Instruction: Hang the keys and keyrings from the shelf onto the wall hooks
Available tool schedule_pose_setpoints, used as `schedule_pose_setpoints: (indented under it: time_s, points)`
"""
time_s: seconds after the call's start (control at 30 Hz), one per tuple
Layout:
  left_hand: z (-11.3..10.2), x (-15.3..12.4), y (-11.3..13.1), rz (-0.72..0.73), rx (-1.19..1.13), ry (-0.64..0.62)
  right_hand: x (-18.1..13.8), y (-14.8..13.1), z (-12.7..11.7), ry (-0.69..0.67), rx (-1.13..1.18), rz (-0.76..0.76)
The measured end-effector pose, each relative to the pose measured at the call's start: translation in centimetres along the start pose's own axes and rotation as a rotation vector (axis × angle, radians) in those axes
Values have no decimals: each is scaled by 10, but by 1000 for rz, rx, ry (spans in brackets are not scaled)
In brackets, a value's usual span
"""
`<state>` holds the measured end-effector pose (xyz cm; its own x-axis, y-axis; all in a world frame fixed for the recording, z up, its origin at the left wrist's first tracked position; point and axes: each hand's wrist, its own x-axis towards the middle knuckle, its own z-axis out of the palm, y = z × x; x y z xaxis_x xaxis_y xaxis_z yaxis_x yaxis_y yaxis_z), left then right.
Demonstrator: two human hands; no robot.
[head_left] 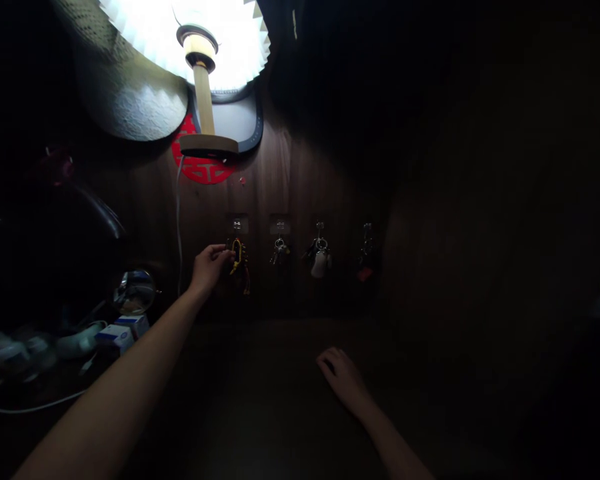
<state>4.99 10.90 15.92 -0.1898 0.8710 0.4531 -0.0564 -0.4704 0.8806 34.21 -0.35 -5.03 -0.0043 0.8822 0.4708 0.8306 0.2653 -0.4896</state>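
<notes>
My left hand [209,268] reaches up to a yellow and black beaded cord [239,257] hanging from the first wall hook [237,225]. Its fingertips are at the cord, but the dim light hides whether they grip it. To the right, three more hooks hold a bunch of keys [279,252], keys with a white fob [321,256], and a dark key bunch with a red tag [365,257]. My right hand [343,380] rests palm down on the dark desk [260,400], well below the hooks, with nothing in it.
A lit pleated lamp [200,50] on a wooden arm is mounted above, with a red paper emblem [200,167] behind it. A white cable [179,220] runs down the wood panel. At the left stand a round mirror [135,292] and small boxes [123,335].
</notes>
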Motion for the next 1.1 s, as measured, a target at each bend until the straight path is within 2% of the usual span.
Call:
schedule_pose_setpoints:
  time_s: [0.37, 0.73, 1.1]
  points:
    - [5, 3, 13, -98, -45, -23, -1, -4, -3, -15, -41, 16]
    - [4, 7, 12, -129, -31, 25, -1, -4, -2, 29, -20, 2]
    - [10, 8, 11, -125, -50, 36, -1, -3, -2, 18, -19, -15]
